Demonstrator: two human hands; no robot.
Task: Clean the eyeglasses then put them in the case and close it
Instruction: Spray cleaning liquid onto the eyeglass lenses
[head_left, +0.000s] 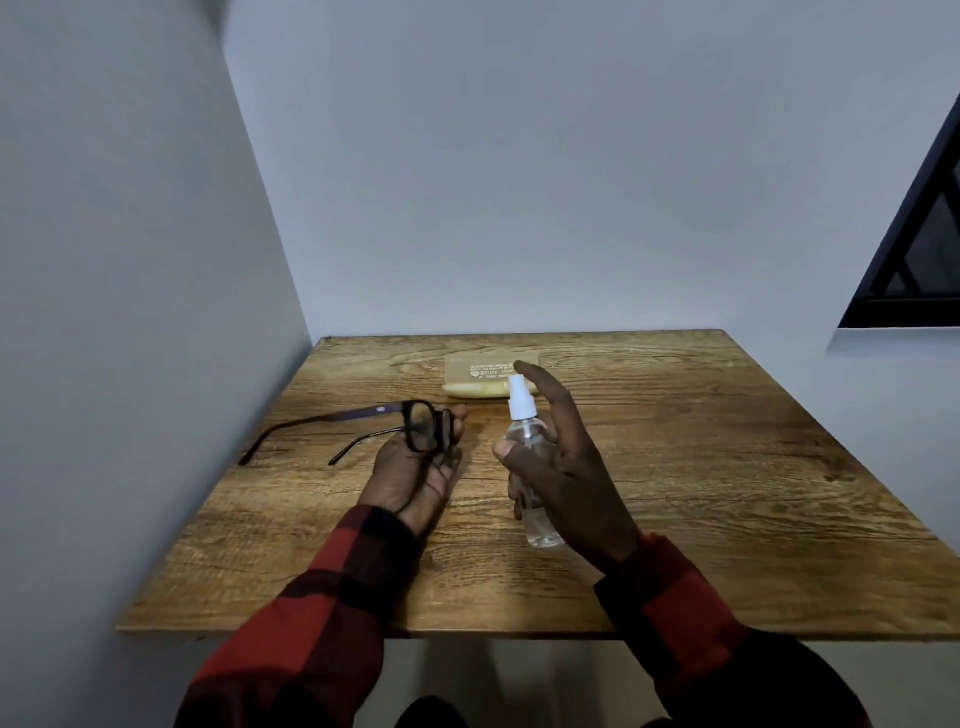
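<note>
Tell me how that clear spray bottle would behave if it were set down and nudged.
The spray bottle, held in the right hand, looks tall and narrow, so upright it would probably tip easily. Its round body would likely roll once on its side. It seems to be clear, thin plastic, so probably light and somewhat slippery.

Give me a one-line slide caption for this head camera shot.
Left hand holds eyeglasses while right hand aims spray bottle at them over wooden table.
</note>
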